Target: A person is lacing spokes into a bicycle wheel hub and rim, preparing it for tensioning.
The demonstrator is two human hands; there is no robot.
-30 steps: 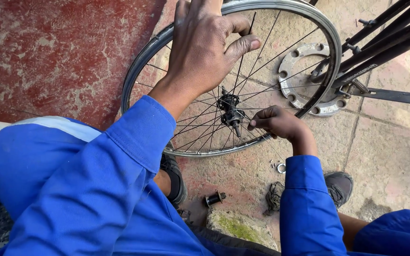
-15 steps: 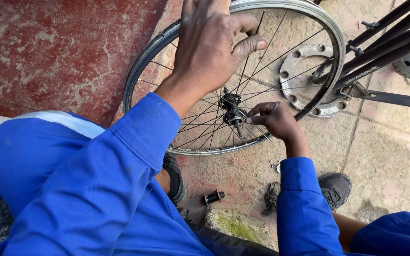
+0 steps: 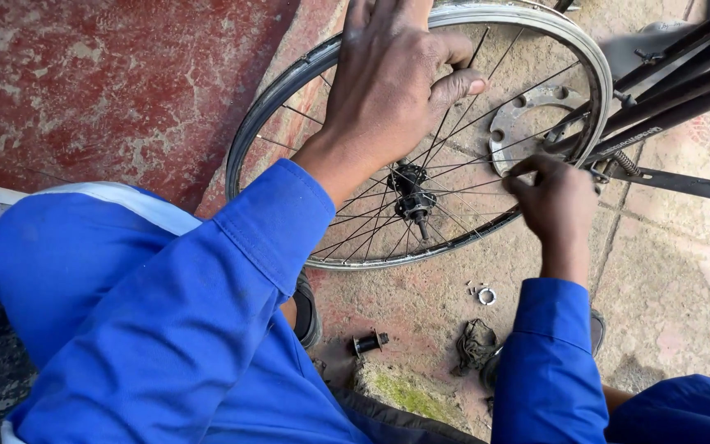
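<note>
**Head view: two hands on a bare bicycle wheel**

Head view, looking down past blue sleeves at a bicycle wheel [image 3: 322, 62] that stands tilted on the ground, its metal rim running from the red-stained wall on the left to the dark frame tubes [image 3: 684, 57] on the right. The wheel carries no tyre; thin spokes run in to the hub [image 3: 412, 196] at its middle.

The left hand [image 3: 392, 78] lies over the upper part of the wheel, palm against the spokes, its grip spread wide with the fingers reaching up to the rim and the thumb stuck out to the right. It steadies the wheel and pinches nothing.

The right hand [image 3: 556, 201] is at the lower right of the wheel, just beside the rim, well apart from the hub. Its grip is pressed together, fingertips bunched at the spokes, seemingly pinching a spoke or a small part there; which one cannot be told. Behind the spokes, close to this hand, a round metal disc with holes [image 3: 527, 103] shows.

On the ground below the wheel lie small loose parts: a bright ring-shaped nut [image 3: 485, 294], a short black cylinder [image 3: 369, 342] and a crumpled dark rag [image 3: 475, 345]. A stone with green moss [image 3: 408, 390] sits near the person's knees, and a dark shoe [image 3: 307, 312] shows under the left sleeve.
</note>
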